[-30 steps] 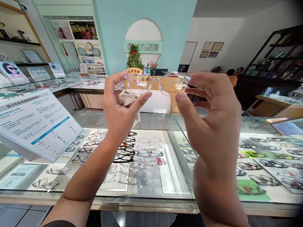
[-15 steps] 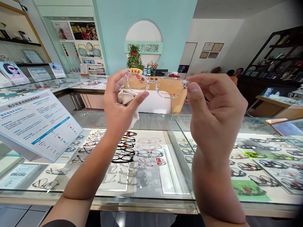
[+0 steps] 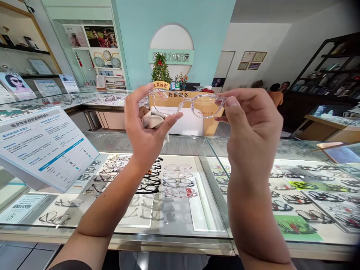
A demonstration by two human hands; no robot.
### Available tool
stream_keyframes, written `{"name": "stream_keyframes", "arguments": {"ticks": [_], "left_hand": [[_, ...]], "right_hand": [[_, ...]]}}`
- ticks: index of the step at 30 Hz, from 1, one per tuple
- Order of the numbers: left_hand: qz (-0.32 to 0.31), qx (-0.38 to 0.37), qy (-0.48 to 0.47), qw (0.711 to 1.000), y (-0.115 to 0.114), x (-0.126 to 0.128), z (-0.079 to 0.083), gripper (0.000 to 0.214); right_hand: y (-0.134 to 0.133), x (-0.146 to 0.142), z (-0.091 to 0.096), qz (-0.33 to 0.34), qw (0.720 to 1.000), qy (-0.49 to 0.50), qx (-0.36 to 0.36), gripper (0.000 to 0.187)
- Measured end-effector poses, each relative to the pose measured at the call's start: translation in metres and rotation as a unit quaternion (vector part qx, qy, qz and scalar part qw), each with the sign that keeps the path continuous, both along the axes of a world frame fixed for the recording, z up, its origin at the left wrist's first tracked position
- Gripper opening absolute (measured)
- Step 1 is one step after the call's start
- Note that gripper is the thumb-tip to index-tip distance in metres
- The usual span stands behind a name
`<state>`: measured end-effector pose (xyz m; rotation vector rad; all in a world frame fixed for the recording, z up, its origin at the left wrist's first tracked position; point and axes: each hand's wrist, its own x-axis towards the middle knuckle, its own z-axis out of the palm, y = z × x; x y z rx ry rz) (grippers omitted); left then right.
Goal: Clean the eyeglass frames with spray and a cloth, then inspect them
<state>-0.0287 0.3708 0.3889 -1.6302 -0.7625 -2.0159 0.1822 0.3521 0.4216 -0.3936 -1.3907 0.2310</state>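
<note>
I hold a pair of clear-framed glasses (image 3: 194,105) up in front of me with both hands. My left hand (image 3: 144,129) pinches the left lens rim between forefinger and thumb, and a beige cleaning cloth (image 3: 153,120) is tucked in its palm. My right hand (image 3: 254,127) grips the frame's right end, fingers curled around the hinge. The lenses face away from me, slightly tilted down to the right.
Below my arms runs a glass display counter (image 3: 174,240) with rows of eyeglass frames (image 3: 176,182) inside. A slanted printed info board (image 3: 42,144) stands on the left. Behind are a reception desk (image 3: 184,120) with a small tree and a seated person (image 3: 277,93) at far right.
My right hand shifted from pinching the right lens to curling around the frame's end. The glasses tilted and dropped slightly; my left hand kept its hold with the cloth.
</note>
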Motion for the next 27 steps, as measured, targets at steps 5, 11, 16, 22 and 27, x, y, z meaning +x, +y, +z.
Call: {"name": "stream_keyframes", "arguments": {"ticks": [5, 11, 16, 22, 27], "left_hand": [[0.022, -0.01, 0.004, 1.0, -0.0024, 0.0014, 0.0008, 0.078], [0.015, -0.004, -0.009, 1.0, -0.0038, 0.0024, 0.0016, 0.075], [-0.03, -0.012, -0.026, 0.999, -0.0042, 0.0023, 0.0011, 0.08], [-0.054, -0.029, -0.036, 0.997, -0.0062, 0.0037, 0.0011, 0.083], [-0.043, -0.006, -0.029, 0.999, -0.0087, 0.0046, 0.0009, 0.081]], "right_hand": [[0.0017, 0.0023, -0.0012, -0.001, 1.0, -0.022, -0.008, 0.01], [0.0025, 0.0032, -0.0029, -0.006, 0.999, -0.033, -0.005, 0.006], [0.0017, 0.0027, -0.0034, -0.013, 0.999, -0.03, -0.01, 0.007], [0.0012, 0.0024, -0.0035, -0.018, 0.999, -0.039, -0.014, 0.006], [0.0002, 0.0017, -0.0029, -0.007, 0.999, -0.027, -0.02, 0.009]]}}
